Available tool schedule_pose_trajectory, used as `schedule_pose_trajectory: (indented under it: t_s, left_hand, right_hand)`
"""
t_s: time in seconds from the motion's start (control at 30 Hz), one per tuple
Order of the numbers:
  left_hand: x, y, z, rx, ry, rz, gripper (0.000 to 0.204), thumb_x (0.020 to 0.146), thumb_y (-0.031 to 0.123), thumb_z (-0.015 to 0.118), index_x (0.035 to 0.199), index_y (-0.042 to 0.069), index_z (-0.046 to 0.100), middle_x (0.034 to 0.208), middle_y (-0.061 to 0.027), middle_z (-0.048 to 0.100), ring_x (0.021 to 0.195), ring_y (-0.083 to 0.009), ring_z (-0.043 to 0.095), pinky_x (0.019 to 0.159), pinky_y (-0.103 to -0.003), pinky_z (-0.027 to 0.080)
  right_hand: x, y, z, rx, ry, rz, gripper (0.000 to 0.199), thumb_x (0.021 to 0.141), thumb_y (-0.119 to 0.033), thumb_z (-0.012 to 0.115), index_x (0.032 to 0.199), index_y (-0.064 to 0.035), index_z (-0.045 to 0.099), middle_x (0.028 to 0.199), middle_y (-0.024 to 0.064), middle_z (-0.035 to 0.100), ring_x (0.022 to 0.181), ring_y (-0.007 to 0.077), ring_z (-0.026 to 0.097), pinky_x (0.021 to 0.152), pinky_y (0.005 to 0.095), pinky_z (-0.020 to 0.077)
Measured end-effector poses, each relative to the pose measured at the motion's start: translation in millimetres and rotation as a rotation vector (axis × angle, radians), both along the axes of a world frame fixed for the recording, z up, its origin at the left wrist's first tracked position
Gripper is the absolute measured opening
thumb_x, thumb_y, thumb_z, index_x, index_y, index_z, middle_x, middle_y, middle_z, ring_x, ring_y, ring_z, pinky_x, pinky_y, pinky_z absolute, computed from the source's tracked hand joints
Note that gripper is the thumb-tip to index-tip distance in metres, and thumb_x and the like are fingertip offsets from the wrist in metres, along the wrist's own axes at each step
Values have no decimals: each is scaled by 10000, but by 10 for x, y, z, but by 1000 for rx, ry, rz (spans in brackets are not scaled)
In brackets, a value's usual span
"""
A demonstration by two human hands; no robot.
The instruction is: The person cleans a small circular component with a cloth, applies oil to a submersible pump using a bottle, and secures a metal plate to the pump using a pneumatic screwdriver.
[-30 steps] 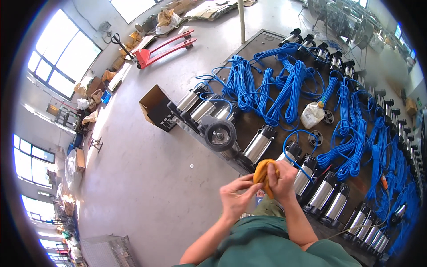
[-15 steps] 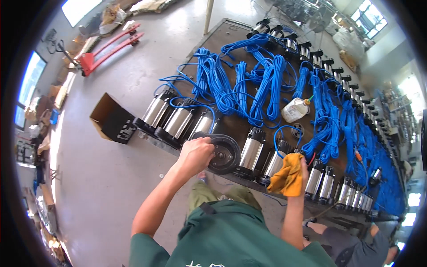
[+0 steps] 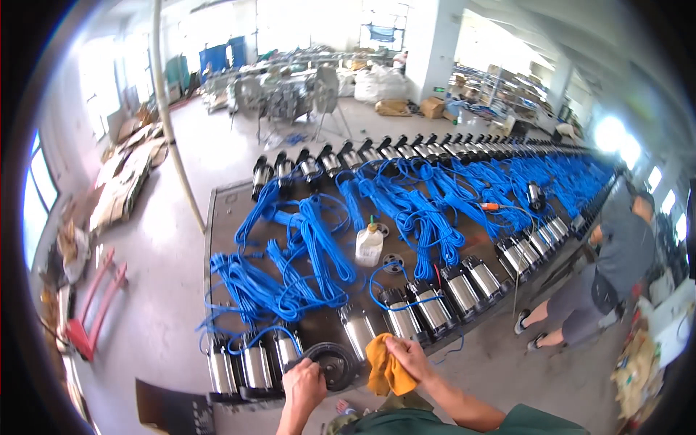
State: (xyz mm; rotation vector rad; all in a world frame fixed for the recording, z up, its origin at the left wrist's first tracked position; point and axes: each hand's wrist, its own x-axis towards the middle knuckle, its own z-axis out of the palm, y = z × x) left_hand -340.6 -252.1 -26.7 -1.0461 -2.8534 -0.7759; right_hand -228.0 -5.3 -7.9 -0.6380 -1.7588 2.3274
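Observation:
At the table's near edge, my left hand (image 3: 304, 384) is closed on the black rim of a submersible pump (image 3: 336, 368), whose round base faces me. The rest of that pump's body is mostly hidden behind the base. My right hand (image 3: 410, 358), just to the right, grips a crumpled orange cloth (image 3: 383, 368), held apart from the base. Steel pumps with black ends stand on both sides, one silver pump (image 3: 358, 330) right behind the cloth. Coiled blue cables (image 3: 254, 290) lie behind them. A white squeeze bottle (image 3: 369, 245) stands mid-table.
The long table (image 3: 225, 210) runs off to the far right, with a row of pumps (image 3: 348, 154) on its far side. An open black carton (image 3: 170, 409) sits at lower left, a red pallet jack (image 3: 90, 319) beyond it. A co-worker (image 3: 612, 261) stands at the right.
The view has tilted up and turned right, showing more of the room. My right hand and the cloth have come closer to the pump base. Both hands keep their hold.

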Motion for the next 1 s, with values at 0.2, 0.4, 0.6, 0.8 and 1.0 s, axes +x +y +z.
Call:
schedule_pose_trajectory:
  t_s: [0.2,0.4,0.6,0.8,1.0]
  left_hand:
    - [7,65,111,-246,23,-137,105,806,106,618,880,32,629,933,-180,643,819,-376,697,716,-492,555]
    - [23,121,254,-370,33,-227,161,794,102,629,926,10,638,961,-199,647,820,-388,698,709,-490,560]
    - [-18,-14,340,-125,66,-61,100,874,97,606,928,13,618,942,-203,636,778,-403,668,698,-506,528]
    - [227,-452,1465,724,671,210,21,945,-13,553,941,-32,548,830,-72,497,773,-168,468,666,-316,381]
    - [-395,-267,1399,939,756,413,96,1008,69,601,993,-25,610,832,-69,542,645,-126,452,568,-262,377]
  right_hand:
    - [233,-127,-258,-3,1,-35,358,1041,-300,612,1117,35,715,907,-43,668,828,14,564,689,205,458]
    - [293,9,-380,-71,-5,-92,338,1031,-319,619,1029,7,709,886,-37,651,760,19,576,643,197,466]
    - [151,-103,-371,-35,79,-26,373,1037,-322,607,1115,30,705,945,-16,684,825,30,607,693,206,497]
    - [166,-114,-335,-10,42,16,372,1043,-319,595,1140,25,696,979,-7,678,877,44,603,737,211,497]
    - [77,-114,-192,-3,55,22,383,1043,-321,596,1183,23,688,1001,-4,676,873,44,601,741,212,497]
